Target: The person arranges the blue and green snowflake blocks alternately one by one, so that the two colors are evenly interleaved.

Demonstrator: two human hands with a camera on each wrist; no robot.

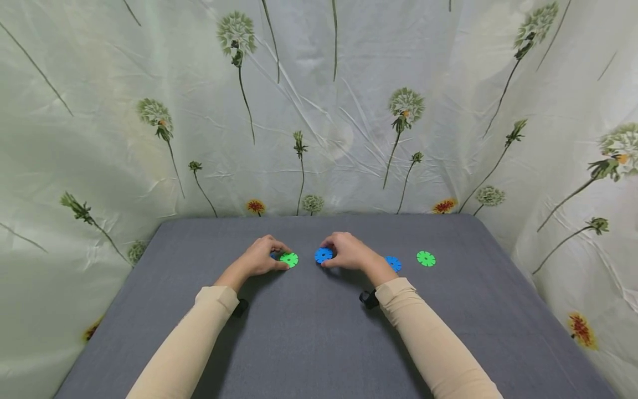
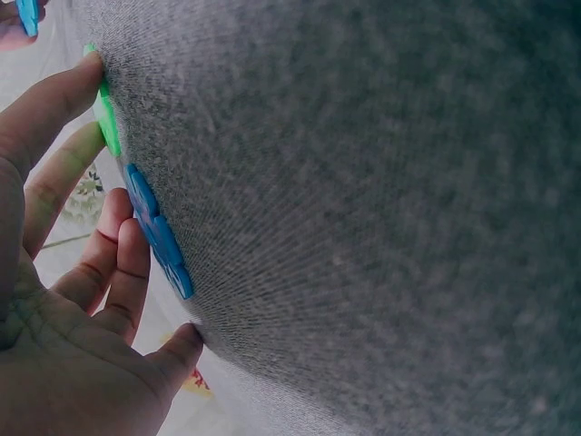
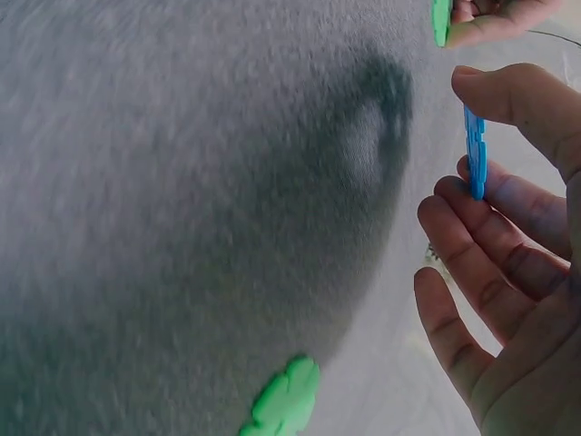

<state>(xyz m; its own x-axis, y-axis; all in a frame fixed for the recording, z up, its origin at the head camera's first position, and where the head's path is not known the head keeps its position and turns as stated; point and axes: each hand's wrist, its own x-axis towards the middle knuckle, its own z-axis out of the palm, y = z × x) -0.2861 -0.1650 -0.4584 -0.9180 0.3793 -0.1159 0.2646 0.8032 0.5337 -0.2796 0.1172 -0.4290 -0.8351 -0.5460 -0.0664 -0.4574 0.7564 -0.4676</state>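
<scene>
My left hand (image 1: 259, 257) pinches a green notched disc (image 1: 291, 256) between thumb and index finger, at the cloth. Beneath that hand's other fingers lies a blue notched disc (image 2: 156, 232), mostly hidden in the head view. To the right, my right hand (image 1: 351, 252) holds another blue notched disc (image 1: 323, 251) by its rim, thumb on one side and fingers on the other. In the right wrist view this blue disc (image 3: 477, 154) stands off the cloth. The two held discs are apart, with a short gap between them.
Behind my right wrist lies a blue disc (image 1: 395, 261), partly covered by the forearm. Farther right is a green disc (image 1: 428, 256). A grey cloth (image 1: 319, 343) covers the table, and a flower-print curtain (image 1: 319, 100) hangs along its back and sides.
</scene>
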